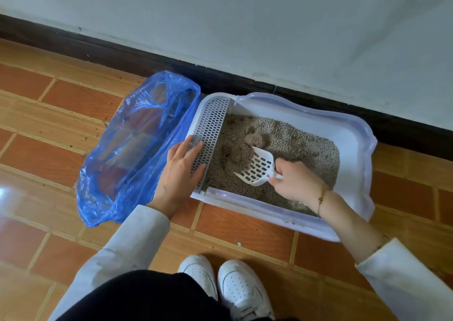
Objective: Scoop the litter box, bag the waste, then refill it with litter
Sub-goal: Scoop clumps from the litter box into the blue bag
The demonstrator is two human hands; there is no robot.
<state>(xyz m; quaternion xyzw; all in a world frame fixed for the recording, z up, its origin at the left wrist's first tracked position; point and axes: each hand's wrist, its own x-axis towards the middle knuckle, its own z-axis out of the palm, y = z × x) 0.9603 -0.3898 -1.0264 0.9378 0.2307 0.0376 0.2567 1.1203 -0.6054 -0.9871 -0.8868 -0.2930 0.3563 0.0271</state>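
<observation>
A white litter box (353,134) stands on the tiled floor against the wall, holding grey-brown litter (306,149) with clumps (255,139) near its left middle. My right hand (296,182) grips the handle of a white slotted scoop (257,168), whose blade lies in the litter beside the clumps. My left hand (180,171) rests flat with straight fingers on the grated step (210,134) at the box's left end. An open blue plastic bag (137,149) lies on the floor just left of the box.
A dark baseboard (122,58) and a pale wall run behind the box. My white shoes (225,284) stand in front of it. Small litter crumbs (85,138) dot the orange tiles to the left of the bag.
</observation>
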